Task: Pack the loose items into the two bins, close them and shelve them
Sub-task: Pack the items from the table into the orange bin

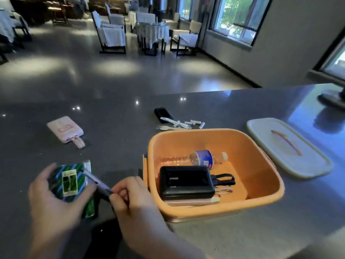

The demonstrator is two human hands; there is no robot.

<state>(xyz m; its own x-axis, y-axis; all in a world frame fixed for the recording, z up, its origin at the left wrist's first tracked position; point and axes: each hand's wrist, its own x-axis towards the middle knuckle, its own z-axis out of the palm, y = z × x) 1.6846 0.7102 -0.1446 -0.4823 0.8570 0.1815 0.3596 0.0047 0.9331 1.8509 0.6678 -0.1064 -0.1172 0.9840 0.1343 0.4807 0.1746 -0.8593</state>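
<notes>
Clearly two hands, left (56, 199) gripping packet (70, 181), right (130, 195) pinching pen (98, 183), one bin (214, 174)

We are seeing the orange bin (214, 172) sitting open, holding a clear water bottle (203, 159) lying on its side and a black power bank (186, 182) lying flat. Right of the bin, its pale lid (288, 148) is lying flat. Behind the bin, a black case (163, 112), batteries (194, 122) and a wooden spork (169, 128) are resting. Far left of the bin, a pink power bank (65, 129) is lying; nearer, a green packet (70, 181) and a dark pen (99, 183) are being held.
</notes>
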